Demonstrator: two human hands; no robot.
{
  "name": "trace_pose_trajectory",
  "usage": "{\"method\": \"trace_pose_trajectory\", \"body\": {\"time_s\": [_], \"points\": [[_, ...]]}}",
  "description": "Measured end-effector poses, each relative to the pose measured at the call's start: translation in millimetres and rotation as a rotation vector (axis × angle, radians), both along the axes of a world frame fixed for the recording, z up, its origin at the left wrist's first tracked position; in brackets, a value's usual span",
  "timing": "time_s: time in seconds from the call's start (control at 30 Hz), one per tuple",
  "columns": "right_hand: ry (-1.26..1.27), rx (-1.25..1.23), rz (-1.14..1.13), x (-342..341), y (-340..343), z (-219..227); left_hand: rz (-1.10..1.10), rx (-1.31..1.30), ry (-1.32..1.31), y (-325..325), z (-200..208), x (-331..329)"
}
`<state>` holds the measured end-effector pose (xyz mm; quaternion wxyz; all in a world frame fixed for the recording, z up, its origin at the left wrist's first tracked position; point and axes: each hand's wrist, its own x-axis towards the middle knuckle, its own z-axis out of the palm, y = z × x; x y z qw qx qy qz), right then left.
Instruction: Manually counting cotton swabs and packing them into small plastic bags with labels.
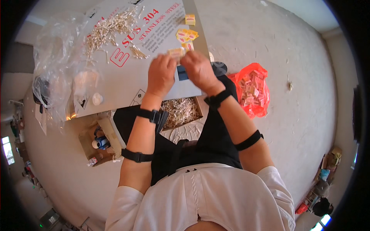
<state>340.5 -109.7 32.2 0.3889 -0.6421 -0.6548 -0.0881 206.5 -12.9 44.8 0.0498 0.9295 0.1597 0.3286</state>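
Note:
Above the near right part of the table, my left hand [162, 75] and my right hand [199, 72] are closed on opposite ends of a small yellow-and-white paper box [176, 53]. The fingers hide part of it, and its contents do not show. Just beyond the hands lie several flat yellow-and-white cartons [187, 35], with another small yellow box [190, 19] farther back. A loose pile of short pale sticks [111, 30] spreads over the far left of the table, with a smaller bunch of sticks [138, 52] nearer the hands.
A grey printed table surface [127, 81] carries clear plastic bags [58, 54] and a small white cup [97, 99]. An open carton of sticks [180, 111] sits between my legs. A red bag [262, 71] of small boxes stands right; a cardboard box [86, 138] stands left.

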Motion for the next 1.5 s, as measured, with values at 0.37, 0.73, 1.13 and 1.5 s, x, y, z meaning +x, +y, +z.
{"method": "trace_pose_trajectory", "body": {"time_s": [0.37,0.73,1.13,1.5], "points": [[-0.084,-0.21,0.018,-28.9,-47.1,-72.3,-0.035,-0.12,0.246,-41.0,-46.2,-37.5],[-0.063,-0.185,0.037,-34.5,-44.2,-71.5,-0.059,-0.28,0.432,-36.9,-61.7,-32.3],[0.298,-0.061,-0.021,-35.1,-44.2,-31.2,-0.071,-0.606,-0.09,-35.7,-34.9,-57.7],[0.413,-0.113,0.045,-45.6,-63.4,23.8,-0.095,-0.697,-0.251,-53.5,15.2,-65.4]]}}
